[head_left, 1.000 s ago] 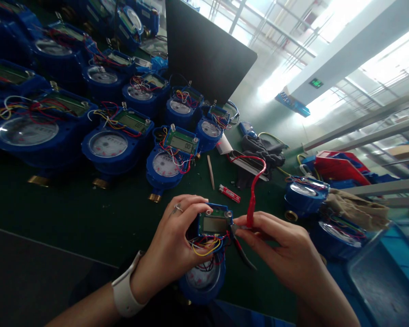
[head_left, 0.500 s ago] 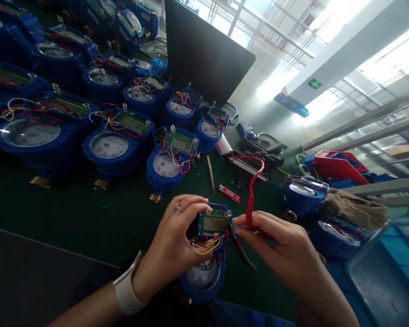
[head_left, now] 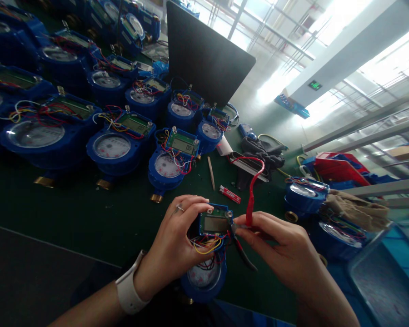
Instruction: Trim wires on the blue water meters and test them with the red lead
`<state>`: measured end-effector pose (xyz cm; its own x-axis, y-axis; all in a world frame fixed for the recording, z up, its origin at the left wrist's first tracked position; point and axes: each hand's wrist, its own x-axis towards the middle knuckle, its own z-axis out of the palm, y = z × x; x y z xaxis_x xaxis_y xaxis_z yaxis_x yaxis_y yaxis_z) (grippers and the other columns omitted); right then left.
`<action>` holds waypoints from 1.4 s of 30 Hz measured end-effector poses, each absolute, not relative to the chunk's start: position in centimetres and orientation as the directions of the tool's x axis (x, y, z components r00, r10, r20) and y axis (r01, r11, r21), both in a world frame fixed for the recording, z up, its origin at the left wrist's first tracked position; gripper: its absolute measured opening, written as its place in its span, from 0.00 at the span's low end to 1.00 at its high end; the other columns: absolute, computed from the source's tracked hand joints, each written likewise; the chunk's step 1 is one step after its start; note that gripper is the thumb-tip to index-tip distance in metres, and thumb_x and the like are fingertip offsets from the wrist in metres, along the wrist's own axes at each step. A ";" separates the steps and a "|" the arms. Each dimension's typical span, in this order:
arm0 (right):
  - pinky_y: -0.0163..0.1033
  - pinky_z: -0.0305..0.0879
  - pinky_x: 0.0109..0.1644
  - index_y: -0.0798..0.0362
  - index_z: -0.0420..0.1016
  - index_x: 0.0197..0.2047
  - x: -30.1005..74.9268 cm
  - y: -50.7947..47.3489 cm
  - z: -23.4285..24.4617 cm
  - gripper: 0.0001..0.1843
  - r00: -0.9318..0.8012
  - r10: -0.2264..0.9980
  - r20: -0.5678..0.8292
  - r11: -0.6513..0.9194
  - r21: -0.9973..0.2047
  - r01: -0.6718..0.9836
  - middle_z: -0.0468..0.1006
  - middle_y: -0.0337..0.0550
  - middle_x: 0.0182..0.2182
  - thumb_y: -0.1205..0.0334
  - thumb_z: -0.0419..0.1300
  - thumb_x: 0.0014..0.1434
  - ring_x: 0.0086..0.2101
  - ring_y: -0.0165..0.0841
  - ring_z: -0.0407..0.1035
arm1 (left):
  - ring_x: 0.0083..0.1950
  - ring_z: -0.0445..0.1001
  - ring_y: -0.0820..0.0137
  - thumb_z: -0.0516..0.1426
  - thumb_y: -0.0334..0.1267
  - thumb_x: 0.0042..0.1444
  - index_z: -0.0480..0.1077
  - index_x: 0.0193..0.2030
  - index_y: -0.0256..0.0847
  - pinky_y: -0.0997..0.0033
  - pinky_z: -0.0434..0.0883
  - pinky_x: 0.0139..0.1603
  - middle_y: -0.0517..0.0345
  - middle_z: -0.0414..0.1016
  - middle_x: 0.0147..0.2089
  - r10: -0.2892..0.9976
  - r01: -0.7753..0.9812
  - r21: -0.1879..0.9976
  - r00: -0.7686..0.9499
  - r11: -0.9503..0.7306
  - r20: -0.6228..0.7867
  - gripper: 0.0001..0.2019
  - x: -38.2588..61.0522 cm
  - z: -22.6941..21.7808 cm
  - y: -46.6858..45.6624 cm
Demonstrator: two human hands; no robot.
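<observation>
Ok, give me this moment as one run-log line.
left hand: gripping blue meter | right hand: pinching red lead beside display | display: no readable digits | wires: exposed below display

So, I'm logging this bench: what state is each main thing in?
Held meter: uncovered, wires exposed, no digits visible on display
Left fingers: gripping its display housing
Right fingers: pinched at the lower end of the red cable
Dark-handled tool: at the meter's side, grip unclear
Nearest other meter: uncovered, display showing digits
Dark cloth: crumpled
Wooden stick: lying flat
Exit sign: lit green
</observation>
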<state>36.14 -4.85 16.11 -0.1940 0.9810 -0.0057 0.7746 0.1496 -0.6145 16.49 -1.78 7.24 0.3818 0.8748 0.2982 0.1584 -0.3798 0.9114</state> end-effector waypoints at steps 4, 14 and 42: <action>0.31 0.74 0.32 0.51 0.76 0.37 36.2 -4.9 16.1 0.06 -0.182 0.983 -0.010 0.138 -0.612 0.779 0.79 0.42 0.34 0.62 0.58 0.63 0.31 0.32 0.75 | 0.59 0.62 0.63 0.66 0.32 0.48 0.59 0.60 0.49 0.61 0.63 0.59 0.57 0.66 0.57 0.893 0.145 0.935 0.374 -0.323 0.251 0.34 16.5 7.2 -1.9; 0.29 0.73 0.33 0.50 0.76 0.38 36.3 -4.9 16.0 0.04 -0.186 0.982 0.007 0.151 -0.619 0.770 0.79 0.39 0.35 0.63 0.59 0.63 0.32 0.30 0.75 | 0.58 0.63 0.64 0.68 0.32 0.45 0.52 0.65 0.54 0.61 0.63 0.59 0.60 0.66 0.57 0.913 0.119 0.961 0.360 -0.251 0.194 0.43 16.6 7.1 -2.0; 0.22 0.69 0.36 0.46 0.73 0.40 36.5 -5.1 15.5 0.03 -0.204 0.979 0.008 0.168 -0.601 0.782 0.77 0.31 0.36 0.65 0.60 0.63 0.34 0.23 0.73 | 0.59 0.63 0.65 0.69 0.30 0.42 0.50 0.65 0.57 0.63 0.62 0.60 0.63 0.65 0.58 0.919 0.093 0.970 0.351 -0.226 0.180 0.47 16.5 7.0 -2.1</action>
<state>36.55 -5.05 15.50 -0.2038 0.9790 0.0084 0.7815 0.1679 -0.6008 16.52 -2.12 6.99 0.3505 0.9191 0.1800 0.0933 -0.2255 0.9698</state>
